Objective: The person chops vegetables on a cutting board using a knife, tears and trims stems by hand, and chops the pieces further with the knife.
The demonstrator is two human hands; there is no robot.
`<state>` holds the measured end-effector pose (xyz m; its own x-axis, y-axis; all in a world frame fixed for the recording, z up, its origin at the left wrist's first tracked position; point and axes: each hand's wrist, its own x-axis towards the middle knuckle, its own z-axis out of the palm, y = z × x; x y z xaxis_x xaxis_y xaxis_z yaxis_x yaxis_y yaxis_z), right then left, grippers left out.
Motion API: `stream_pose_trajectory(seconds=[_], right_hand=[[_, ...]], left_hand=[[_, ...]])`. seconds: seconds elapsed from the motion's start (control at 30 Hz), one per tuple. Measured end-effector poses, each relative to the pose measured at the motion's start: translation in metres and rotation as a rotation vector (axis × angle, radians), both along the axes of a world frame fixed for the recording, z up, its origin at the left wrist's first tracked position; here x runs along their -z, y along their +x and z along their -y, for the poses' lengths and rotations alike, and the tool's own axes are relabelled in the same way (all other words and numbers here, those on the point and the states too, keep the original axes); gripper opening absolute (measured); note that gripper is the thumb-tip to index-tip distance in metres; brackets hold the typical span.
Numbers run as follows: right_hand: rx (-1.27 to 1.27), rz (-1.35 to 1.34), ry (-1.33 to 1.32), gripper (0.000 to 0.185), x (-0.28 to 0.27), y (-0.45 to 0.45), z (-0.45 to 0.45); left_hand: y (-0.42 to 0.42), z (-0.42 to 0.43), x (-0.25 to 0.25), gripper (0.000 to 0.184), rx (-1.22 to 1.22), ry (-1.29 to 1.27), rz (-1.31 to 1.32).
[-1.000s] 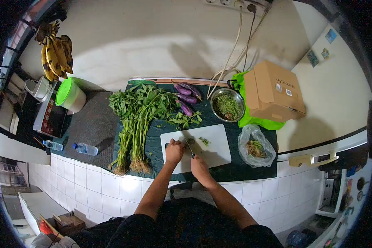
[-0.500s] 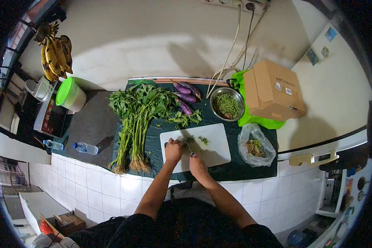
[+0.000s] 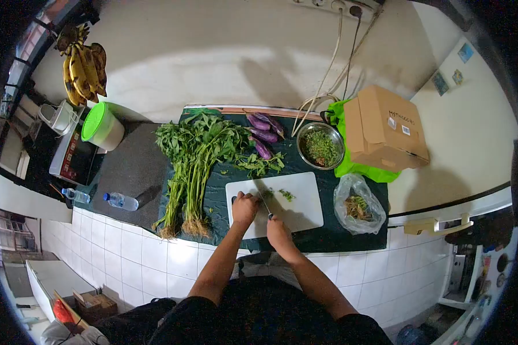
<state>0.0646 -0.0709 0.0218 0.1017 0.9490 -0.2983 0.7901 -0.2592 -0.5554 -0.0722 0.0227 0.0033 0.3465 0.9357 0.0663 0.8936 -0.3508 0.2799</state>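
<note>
Several eggplants [image 3: 263, 135] and a bowl [image 3: 301, 154] sit beyond the board [image 3: 304, 191]; right fingers [image 3: 274, 222] grip a knife [image 3: 266, 205], left fingers [image 3: 245, 201], hold unclear

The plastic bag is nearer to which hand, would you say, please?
The right hand. It is left of the plastic bag, gripping the knife; the left hand is farther left, over the cutting board.

White rectangular cutting board [image 3: 309, 198] laid flat, slightly skewed. Knife [image 3: 266, 205] held over board's middle, blade pointed toward board's far edge. Chopped greens [image 3: 286, 195] scattered in small clump on board, right of blade.
</note>
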Motion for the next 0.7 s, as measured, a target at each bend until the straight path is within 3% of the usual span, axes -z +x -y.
stream_pose_trajectory(seconds=[0.33, 0.53, 0.6, 0.7], right_hand=[[-0.041, 0.057, 0.089, 0.030, 0.007, -0.004, 0.028], [-0.006, -0.052, 0.071, 0.028, 0.002, 0.000, 0.001], [-0.073, 0.146, 0.124, 0.026, 0.003, -0.001, -0.002], [-0.045, 0.070, 0.096, 0.025, 0.000, 0.001, 0.013]], left_hand=[[-0.002, 0.006, -0.002, 0.013, -0.006, 0.043, 0.062], [-0.003, 0.012, -0.004, 0.012, 0.052, 0.124, 0.073], [-0.005, 0.011, 0.001, 0.012, 0.062, 0.147, 0.103], [-0.006, 0.010, 0.006, 0.012, 0.046, 0.134, 0.109]])
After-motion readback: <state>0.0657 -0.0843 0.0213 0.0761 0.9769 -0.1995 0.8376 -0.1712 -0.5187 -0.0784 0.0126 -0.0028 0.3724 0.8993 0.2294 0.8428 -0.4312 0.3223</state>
